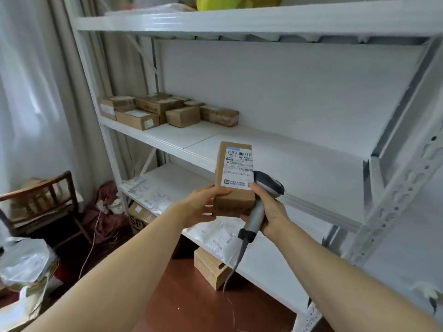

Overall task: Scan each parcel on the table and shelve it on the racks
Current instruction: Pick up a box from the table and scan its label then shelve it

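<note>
Gripping the near end of a small brown cardboard parcel [233, 188], the left hand [201, 204] has its thumb on top and its fingers curled underneath. The parcel is held in the air in front of the rack, long side pointing away. A white shipping label [238, 168] with barcodes and small print covers most of its upper face, and a blue strip runs along the label's far edge. Just to its right, the right hand [271, 209] is wrapped round the handle of a grey scanner [261, 204], with one fingertip touching the parcel's right edge. The scanner's dark head sits against the parcel's right side, and its cable [236, 262] hangs down.

Below the hands, the lower shelf [268, 267] of the white metal rack [393, 212] holds flat white mailers [215, 236]. Under it, a cardboard box [211, 267] stands on the reddish-brown floor [191, 303]. At the near left lie crumpled plastic bags [24, 264]. Farther left stands a dark wooden chair [43, 197], with a dark red bag [107, 212] beside it. The middle shelf [299, 168] carries a cluster of brown boxes [167, 110] at its far left end. On the top shelf [239, 20] sits something yellow-green [215, 2]. A pale curtain [28, 92] hangs at the left.
</note>
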The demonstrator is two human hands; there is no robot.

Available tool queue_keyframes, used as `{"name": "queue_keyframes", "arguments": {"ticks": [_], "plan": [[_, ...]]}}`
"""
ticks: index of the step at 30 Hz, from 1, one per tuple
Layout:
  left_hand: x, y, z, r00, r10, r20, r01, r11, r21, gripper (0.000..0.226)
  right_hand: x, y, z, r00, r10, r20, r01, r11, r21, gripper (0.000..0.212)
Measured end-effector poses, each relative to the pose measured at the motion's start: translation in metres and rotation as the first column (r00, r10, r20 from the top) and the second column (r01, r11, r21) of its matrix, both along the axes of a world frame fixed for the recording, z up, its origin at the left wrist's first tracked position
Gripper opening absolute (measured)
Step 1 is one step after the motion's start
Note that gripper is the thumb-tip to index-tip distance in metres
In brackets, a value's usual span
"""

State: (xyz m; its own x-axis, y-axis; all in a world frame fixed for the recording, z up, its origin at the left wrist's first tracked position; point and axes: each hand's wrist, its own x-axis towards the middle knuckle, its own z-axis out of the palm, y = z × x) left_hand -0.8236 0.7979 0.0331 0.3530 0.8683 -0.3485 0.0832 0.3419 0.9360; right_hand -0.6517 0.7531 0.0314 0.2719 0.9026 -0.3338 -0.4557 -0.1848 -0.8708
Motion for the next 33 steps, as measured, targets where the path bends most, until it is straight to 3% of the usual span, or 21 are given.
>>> {"name": "queue_keyframes", "arguments": {"ticks": [8,14,19,25,33], "plan": [[-0.027,0.125,0.021,0.971,0.237,0.023,-0.238,0.971,0.024,0.045,-0.023,0.149,0.018,0.993,0.109,0.053,-0.113,0.991,0.07,0.03],[-0.059,0.205,0.025,0.89,0.455,0.033,-0.455,0.89,-0.008,0.042,-0.056,0.257,0.022,0.958,0.247,0.145,-0.255,0.966,0.043,0.042],[-0.101,0.267,0.021,0.83,0.555,0.048,-0.555,0.832,-0.02,0.038,-0.103,0.325,0.026,0.939,0.318,0.131,-0.322,0.947,0.011,0.032],[-0.164,0.365,0.005,0.806,0.592,0.021,-0.592,0.806,0.004,0.043,-0.167,0.409,0.022,0.942,0.322,0.097,-0.322,0.947,-0.018,0.037],[-0.236,0.482,-0.005,0.861,0.502,-0.082,-0.504,0.864,0.001,0.046,-0.25,0.51,0.016,0.974,0.22,0.056,-0.214,0.971,-0.102,0.036]]}}
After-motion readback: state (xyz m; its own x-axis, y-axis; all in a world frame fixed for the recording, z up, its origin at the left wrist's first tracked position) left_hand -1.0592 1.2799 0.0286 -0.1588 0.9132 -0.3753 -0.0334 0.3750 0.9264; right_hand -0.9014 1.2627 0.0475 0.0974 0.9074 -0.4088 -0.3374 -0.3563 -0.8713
